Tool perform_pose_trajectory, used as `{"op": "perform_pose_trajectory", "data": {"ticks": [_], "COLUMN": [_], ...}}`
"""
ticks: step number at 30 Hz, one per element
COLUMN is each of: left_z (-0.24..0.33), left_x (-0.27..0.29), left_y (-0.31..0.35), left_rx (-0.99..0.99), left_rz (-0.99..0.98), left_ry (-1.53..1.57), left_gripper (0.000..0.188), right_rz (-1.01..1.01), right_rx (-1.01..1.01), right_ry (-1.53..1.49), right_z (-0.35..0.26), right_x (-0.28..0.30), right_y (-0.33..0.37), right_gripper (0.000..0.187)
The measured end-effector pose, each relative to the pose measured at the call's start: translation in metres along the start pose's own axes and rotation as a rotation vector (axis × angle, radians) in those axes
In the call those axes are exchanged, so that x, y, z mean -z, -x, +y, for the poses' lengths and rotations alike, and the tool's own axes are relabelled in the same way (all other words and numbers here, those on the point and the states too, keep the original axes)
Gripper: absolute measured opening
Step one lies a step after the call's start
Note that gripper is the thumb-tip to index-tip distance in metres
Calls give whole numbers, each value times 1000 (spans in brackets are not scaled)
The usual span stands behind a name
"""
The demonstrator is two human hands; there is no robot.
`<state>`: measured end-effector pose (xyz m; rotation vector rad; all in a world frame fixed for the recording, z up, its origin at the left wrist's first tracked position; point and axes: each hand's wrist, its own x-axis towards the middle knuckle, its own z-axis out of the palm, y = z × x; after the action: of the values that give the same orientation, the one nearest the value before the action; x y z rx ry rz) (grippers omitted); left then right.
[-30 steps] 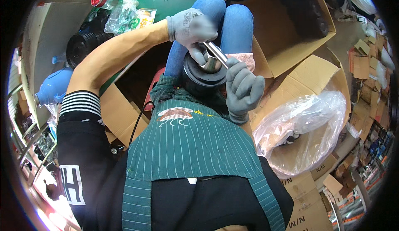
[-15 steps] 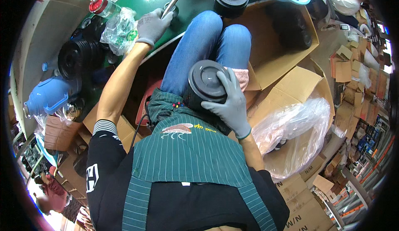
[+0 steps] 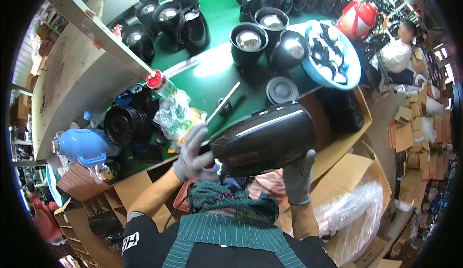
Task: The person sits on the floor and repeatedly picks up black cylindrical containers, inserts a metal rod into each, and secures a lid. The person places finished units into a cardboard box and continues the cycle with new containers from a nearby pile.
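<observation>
A glossy black thermos flask body [image 3: 263, 140] lies on its side in the air above my lap, its narrower end toward the left. My right hand [image 3: 299, 178], in a grey glove, grips its wide end from below. At the narrow end is my left hand [image 3: 193, 157], also gloved, with its fingers spread; whether it touches the flask is hard to make out. A small shiny part [image 3: 220, 168] shows under that end. A thin metal rod [image 3: 225, 101] lies on the green table, its near end close to my left fingertips. Behind the flask sits a round black lid [image 3: 282, 90].
Several black flasks with silvery insides [image 3: 248, 41] stand on the green table [image 3: 212, 80]. A light-blue basin [image 3: 354, 75] of small parts is at the right. Left are a plastic bag [image 3: 173, 113], black rings [image 3: 120, 125] and a blue jug [image 3: 84, 142]. Cardboard boxes [image 3: 345, 171] stand right.
My right hand has lifted the flask from my lap and tipped it sideways. My left hand has come off the rod and moved to the flask's narrow end. The view has shifted up the table.
</observation>
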<state>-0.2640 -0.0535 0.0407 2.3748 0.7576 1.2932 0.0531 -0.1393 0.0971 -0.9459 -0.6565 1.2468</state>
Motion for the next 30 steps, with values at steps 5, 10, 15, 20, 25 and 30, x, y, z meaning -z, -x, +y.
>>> {"op": "perform_pose_trajectory", "data": {"ticks": [5,10,15,20,25,30], "left_z": [0,-88,-228,-319,-345,-450], "left_x": [31,35,-10,-52,-57,37], "left_y": [-70,-186,-319,-350,-383,-410], "left_rx": [162,95,114,502,484,662], "left_rz": [59,459,351,-87,-173,-173], "left_ry": [-371,-376,-655,-882,-1057,-1191], "left_gripper": [56,65,62,56,38,35], "right_rz": [-130,-397,-320,-328,-229,-299], "right_rx": [-328,-260,-541,-668,-880,-969], "right_ry": [-294,56,-119,-79,-233,-304], "right_z": [32,37,70,92,95,107], "right_x": [-50,-56,-12,0,19,35], "right_y": [-89,-102,-47,-21,-40,-49], "right_gripper": [81,89,83,78,79,81]}}
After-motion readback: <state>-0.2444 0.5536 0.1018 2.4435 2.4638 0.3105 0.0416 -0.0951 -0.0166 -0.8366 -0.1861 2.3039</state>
